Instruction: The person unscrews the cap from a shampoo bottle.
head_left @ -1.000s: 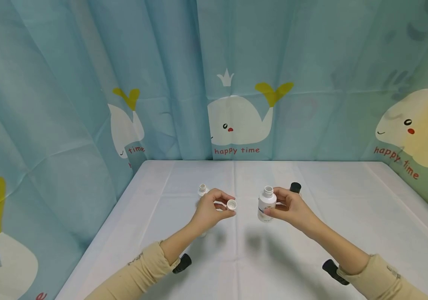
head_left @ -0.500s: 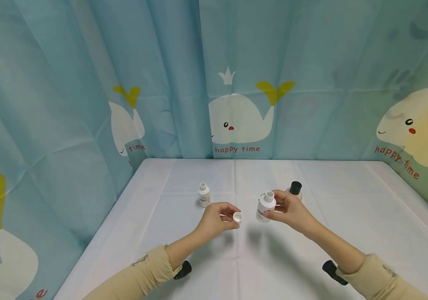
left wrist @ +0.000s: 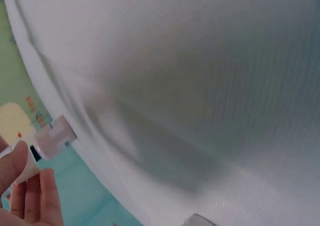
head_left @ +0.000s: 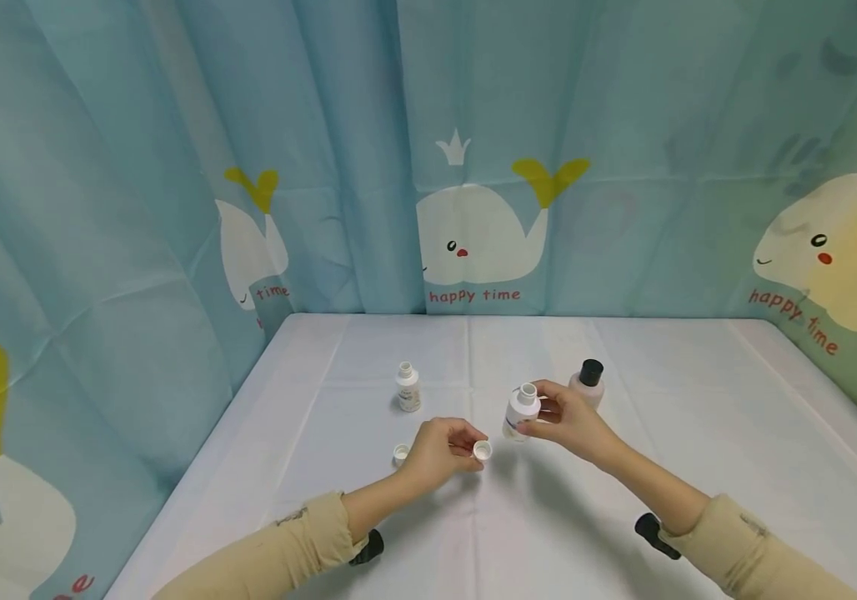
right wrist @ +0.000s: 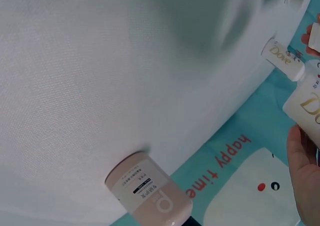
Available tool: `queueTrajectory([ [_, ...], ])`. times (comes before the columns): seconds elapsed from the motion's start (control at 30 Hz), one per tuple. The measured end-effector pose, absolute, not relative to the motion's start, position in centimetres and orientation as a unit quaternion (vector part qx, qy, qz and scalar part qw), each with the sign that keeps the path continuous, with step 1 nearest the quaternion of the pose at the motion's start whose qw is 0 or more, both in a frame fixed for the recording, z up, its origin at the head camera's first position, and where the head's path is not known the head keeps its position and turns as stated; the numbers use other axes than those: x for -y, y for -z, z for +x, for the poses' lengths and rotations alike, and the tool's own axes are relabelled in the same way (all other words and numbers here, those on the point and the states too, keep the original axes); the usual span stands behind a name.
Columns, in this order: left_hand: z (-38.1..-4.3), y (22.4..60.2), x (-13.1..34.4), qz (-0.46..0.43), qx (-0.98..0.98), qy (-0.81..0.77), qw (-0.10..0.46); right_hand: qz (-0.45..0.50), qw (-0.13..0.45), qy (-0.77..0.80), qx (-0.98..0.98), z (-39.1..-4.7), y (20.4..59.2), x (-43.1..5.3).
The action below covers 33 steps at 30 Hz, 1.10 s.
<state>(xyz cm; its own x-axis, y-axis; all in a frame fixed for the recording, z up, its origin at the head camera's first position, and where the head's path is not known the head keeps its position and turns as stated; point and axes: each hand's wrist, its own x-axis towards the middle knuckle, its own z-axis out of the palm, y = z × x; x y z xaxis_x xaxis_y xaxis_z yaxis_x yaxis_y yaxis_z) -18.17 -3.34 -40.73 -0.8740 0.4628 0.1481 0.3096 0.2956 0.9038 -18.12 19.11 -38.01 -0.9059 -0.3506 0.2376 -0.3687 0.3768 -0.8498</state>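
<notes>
My left hand [head_left: 432, 454] pinches a small white bottle cap [head_left: 482, 451], its hollow side turned toward the head camera. Across from it, my right hand [head_left: 573, 423] grips a white Dove bottle [head_left: 522, 412], uncapped and tilted slightly, above the table. A second uncapped white Dove bottle [head_left: 408, 387] stands upright farther back on the left. Another white cap [head_left: 401, 454] lies on the table beside my left hand, hollow side up. In the left wrist view, thumb and fingers hold the white cap [left wrist: 27, 170] at the lower left.
A pale pink bottle [head_left: 587, 385] with a black cap stands behind my right hand. White cloth covers the table [head_left: 699, 400]. A blue curtain [head_left: 623, 167] printed with whales hangs around its back and sides. Black wrist devices sit at both sleeves.
My left hand has moved down and slightly right with the cap, uncovering the rear Dove bottle and the loose cap. The held bottle has shifted slightly left and tilted.
</notes>
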Motion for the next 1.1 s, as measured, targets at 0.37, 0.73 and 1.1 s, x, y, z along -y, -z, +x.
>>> queueTrajectory([
  [0.37,-18.0,41.6,3.0,0.254,-0.827,-0.498,0.062,0.223,0.01,-0.503,0.835,-19.7,38.4,-18.4],
  [0.73,-18.4,42.3,2.2,0.266,-0.827,-0.492,0.067,0.219,0.002,-0.491,0.843,-21.9,39.2,-18.2],
  [1.1,-18.8,42.8,1.7,0.263,-0.823,-0.499,0.063,0.213,-0.003,-0.478,0.852,-23.7,39.6,-17.2],
])
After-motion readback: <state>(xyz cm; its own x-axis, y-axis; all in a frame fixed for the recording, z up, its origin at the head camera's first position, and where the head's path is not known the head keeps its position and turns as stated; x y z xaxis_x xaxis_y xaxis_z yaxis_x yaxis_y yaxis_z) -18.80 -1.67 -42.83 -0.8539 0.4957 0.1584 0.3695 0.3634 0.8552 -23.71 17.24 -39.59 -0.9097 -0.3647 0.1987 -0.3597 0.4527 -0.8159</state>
